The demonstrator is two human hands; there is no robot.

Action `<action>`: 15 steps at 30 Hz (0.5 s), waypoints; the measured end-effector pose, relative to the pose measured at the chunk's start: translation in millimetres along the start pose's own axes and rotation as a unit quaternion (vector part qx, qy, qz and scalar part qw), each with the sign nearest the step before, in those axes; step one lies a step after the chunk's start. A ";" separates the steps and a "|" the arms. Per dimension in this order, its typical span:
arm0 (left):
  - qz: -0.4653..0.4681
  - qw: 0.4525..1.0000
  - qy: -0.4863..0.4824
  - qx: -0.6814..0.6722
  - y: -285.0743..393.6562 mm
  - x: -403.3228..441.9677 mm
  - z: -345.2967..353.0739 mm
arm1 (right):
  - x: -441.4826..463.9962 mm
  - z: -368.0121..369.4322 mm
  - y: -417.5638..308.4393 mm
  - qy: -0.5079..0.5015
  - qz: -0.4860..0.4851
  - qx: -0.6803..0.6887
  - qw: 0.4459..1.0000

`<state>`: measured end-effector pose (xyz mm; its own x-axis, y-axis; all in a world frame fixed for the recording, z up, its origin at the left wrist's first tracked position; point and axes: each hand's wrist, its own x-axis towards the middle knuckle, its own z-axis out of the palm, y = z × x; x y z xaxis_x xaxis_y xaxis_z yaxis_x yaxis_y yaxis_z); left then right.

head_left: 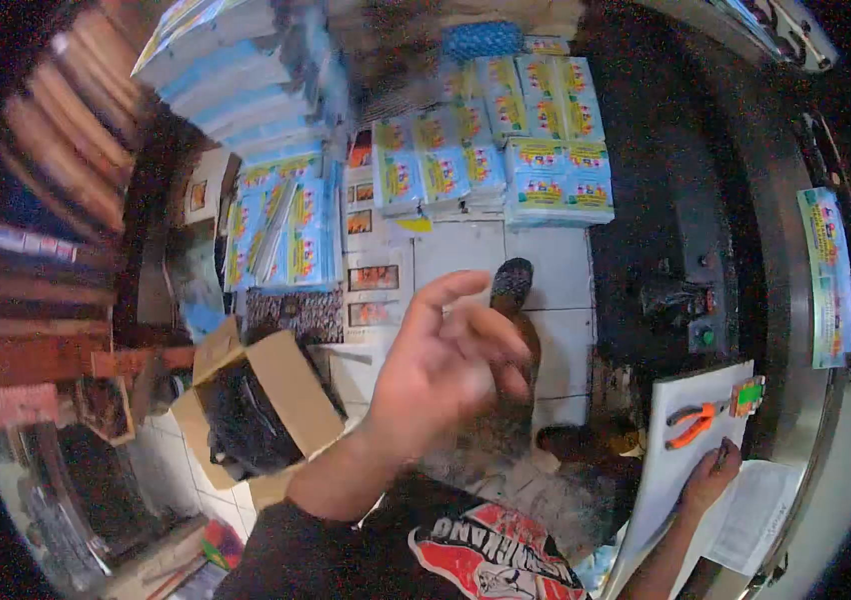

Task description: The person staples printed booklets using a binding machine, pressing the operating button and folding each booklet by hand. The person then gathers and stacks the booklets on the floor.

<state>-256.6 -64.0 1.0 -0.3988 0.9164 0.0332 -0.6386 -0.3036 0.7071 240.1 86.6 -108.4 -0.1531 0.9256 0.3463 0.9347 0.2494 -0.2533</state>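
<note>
My left hand (446,360) is raised in the middle of the view, palm partly up, its fingers apart and curled a little, with nothing in it. Below and to the right, my right hand (712,474) is by the edge of a white board (661,480), its fingers closed around a small dark object too small to name. Orange-handled pliers (691,425) lie on the board just above that hand. A small green and orange item (747,396) rests at the board's upper right corner.
Stacks of printed blue and yellow sheets (558,185) stand on the tiled floor (456,260), with a tall stack (246,100) at the upper left. An open cardboard box (291,390) holds something black. A dark machine (656,200) is at the right, with a printed strip (826,275) beyond.
</note>
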 end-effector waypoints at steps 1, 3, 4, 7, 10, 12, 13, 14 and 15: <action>-0.040 0.996 0.065 0.043 -38.0 15.7 -47.4 | 4.7 0.3 -7.5 -0.026 0.010 -0.035 0.999; -0.166 0.913 0.332 0.168 -98.4 41.2 -113.2 | 15.6 0.9 -14.7 -0.058 0.021 -0.071 0.996; -0.152 0.899 0.315 0.262 -126.8 43.3 -149.8 | 15.3 3.0 -15.6 -0.050 0.013 -0.069 0.996; -0.222 0.884 0.311 0.269 -179.6 63.8 -214.3 | 0.5 4.7 0.0 -0.048 0.030 -0.081 0.995; -0.312 0.847 0.297 0.312 -238.0 78.5 -299.4 | -3.1 0.7 -5.7 -0.060 0.063 -0.074 0.993; -0.313 0.846 0.306 0.303 -253.7 93.2 -324.0 | 1.7 -3.4 -16.3 -0.050 0.091 0.020 0.994; -0.311 0.849 0.312 0.290 -258.7 100.9 -331.3 | 17.0 -2.8 -49.8 -0.021 0.086 0.020 0.996; -0.304 0.841 0.353 0.274 -261.9 112.3 -333.6 | 20.6 -7.1 -52.0 -0.044 0.057 -0.032 0.997; -0.304 0.838 0.355 0.280 -264.2 121.6 -345.8 | 21.0 -10.6 -51.8 -0.068 0.027 -0.083 0.994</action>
<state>-364.0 37.4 -426.0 -0.5302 0.4100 -0.7422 -0.5358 0.5165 0.6680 191.8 90.1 -78.4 -0.1322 0.9692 0.2080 0.9812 0.1577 -0.1113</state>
